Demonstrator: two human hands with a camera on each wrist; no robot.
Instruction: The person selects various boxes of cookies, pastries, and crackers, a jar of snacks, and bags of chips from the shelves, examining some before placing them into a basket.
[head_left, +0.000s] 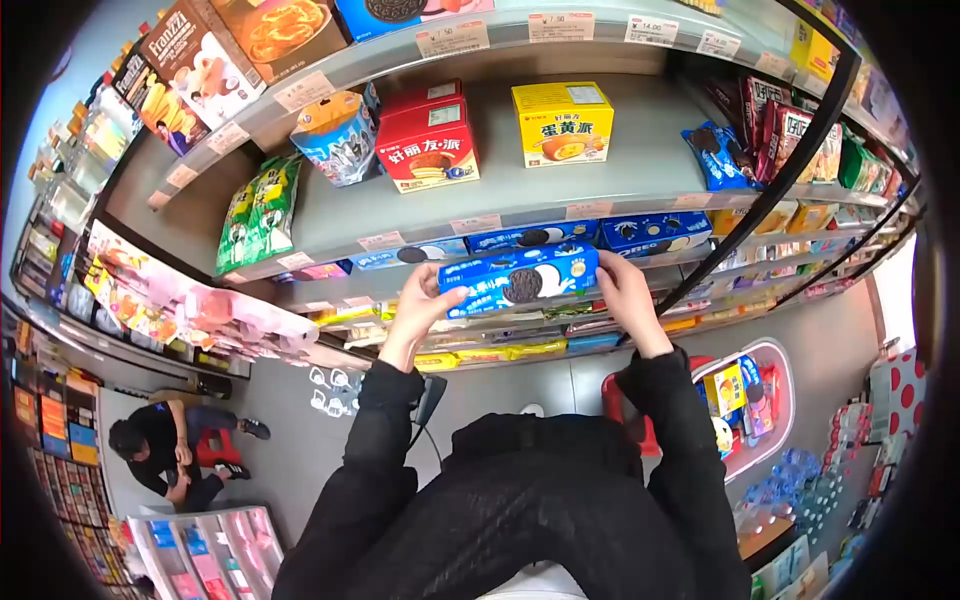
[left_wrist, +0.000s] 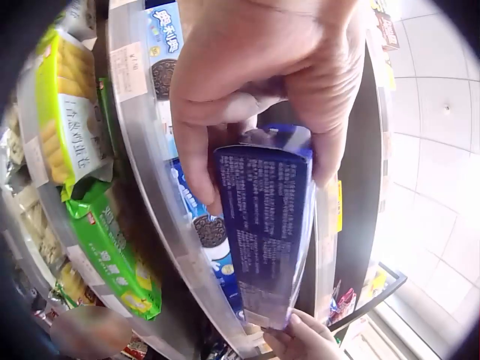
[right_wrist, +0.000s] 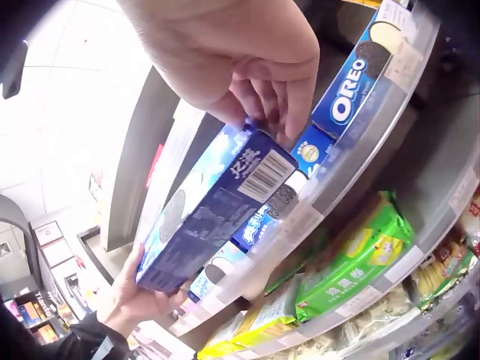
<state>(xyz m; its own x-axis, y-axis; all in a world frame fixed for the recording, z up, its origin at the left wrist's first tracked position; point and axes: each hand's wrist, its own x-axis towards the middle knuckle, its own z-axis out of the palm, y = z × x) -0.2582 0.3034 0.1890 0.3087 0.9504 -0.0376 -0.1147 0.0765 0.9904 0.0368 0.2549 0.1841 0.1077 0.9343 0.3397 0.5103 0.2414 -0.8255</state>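
A long blue Oreo cookie box (head_left: 520,284) is held level before the shelf, its cookie picture facing up in the head view. My left hand (head_left: 415,305) grips one end, thumb on the near face. At the opposite end, my right hand (head_left: 630,295) holds the box between thumb and fingers. The left wrist view shows a dark side of the box (left_wrist: 262,232) covered in small white print. A barcode shows on the end of the box (right_wrist: 214,202) in the right wrist view, close under the right hand (right_wrist: 240,60). More Oreo boxes (head_left: 655,232) line the shelf just behind.
On the shelf (head_left: 430,205) above stand a red pie box (head_left: 430,140) and a yellow pie box (head_left: 563,125). A pink-rimmed basket (head_left: 785,400) with packaged snacks is at the right, beside a red stool (head_left: 650,440). A seated person (head_left: 165,440) is at the lower left.
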